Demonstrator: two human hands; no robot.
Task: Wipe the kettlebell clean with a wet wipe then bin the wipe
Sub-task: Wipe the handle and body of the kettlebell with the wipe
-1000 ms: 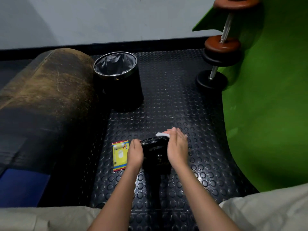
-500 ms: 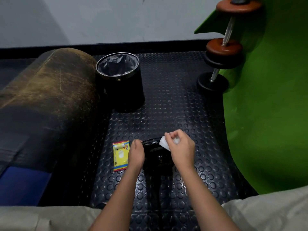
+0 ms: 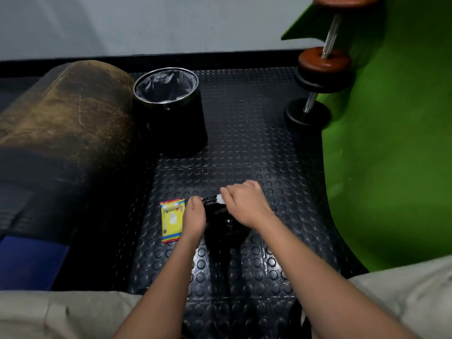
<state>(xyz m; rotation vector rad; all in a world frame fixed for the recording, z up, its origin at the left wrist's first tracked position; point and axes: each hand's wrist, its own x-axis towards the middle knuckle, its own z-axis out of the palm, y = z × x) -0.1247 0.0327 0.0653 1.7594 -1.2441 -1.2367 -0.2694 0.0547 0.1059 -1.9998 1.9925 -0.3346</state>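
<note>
A black kettlebell (image 3: 223, 223) stands on the studded rubber mat between my hands, and its top is partly hidden by them. My left hand (image 3: 194, 217) presses against its left side and steadies it. My right hand (image 3: 245, 204) lies over the top with its fingers closed on a white wet wipe (image 3: 219, 198), of which only a small corner shows. A black bin (image 3: 171, 106) with a grey liner and a metal rim stands open further back on the left.
A yellow wipe packet (image 3: 172, 220) lies flat just left of my left hand. A worn brown padded roll (image 3: 66, 123) runs along the left. Dumbbells (image 3: 320, 69) lean on a green curved surface (image 3: 391, 143) at the right. My knees fill the bottom corners.
My right hand has shifted with the wipe from the kettlebell's right side up over its top and towards the left. My left hand has kept its place on the left side.
</note>
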